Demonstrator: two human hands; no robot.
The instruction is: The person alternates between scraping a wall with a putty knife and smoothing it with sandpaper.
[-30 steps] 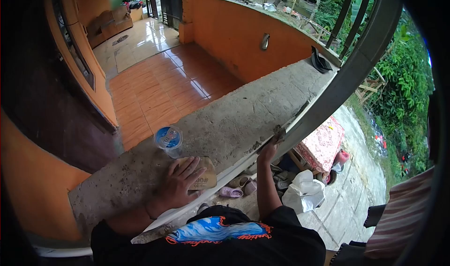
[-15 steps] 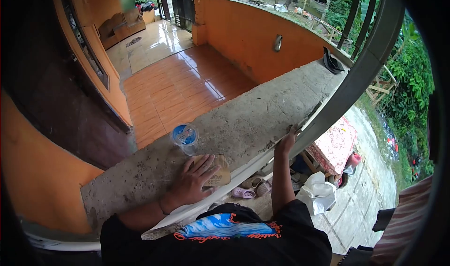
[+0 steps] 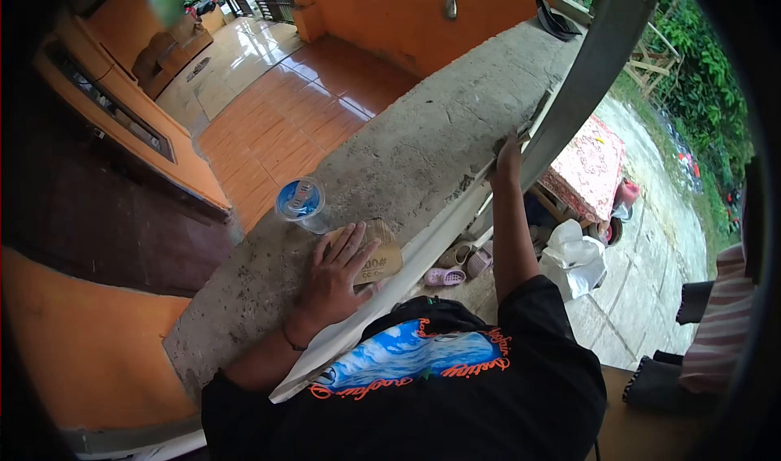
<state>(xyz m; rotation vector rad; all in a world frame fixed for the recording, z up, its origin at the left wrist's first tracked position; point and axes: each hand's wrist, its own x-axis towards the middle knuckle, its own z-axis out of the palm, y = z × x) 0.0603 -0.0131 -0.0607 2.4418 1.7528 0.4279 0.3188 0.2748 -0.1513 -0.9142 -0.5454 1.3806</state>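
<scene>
My left hand [image 3: 335,272] lies flat with its fingers spread, on a piece of brown sandpaper [image 3: 380,258] with dark print on its back. The sheet rests on the rough concrete ledge [image 3: 407,156], close to its near edge. Just beyond my fingertips stands a clear plastic cup [image 3: 301,202] with a blue printed lid. Farther along, my right hand [image 3: 508,160] is at the ledge's outer edge, beside a long white strip [image 3: 427,250]. Its fingers are mostly hidden there, so what they grip cannot be made out.
A grey post [image 3: 598,87] rises right of my right hand. A black curved object [image 3: 556,20] lies at the ledge's far end. Below on the right are clogs [image 3: 445,276], a white plastic bag [image 3: 573,258] and a patterned cloth-covered table [image 3: 586,168]. Orange tiles [image 3: 277,128] lie beyond the ledge.
The camera view has shifted and turned, so the ledge sits higher in the picture. Both hands keep about the same places on the ledge; the cup and sandpaper show no clear movement.
</scene>
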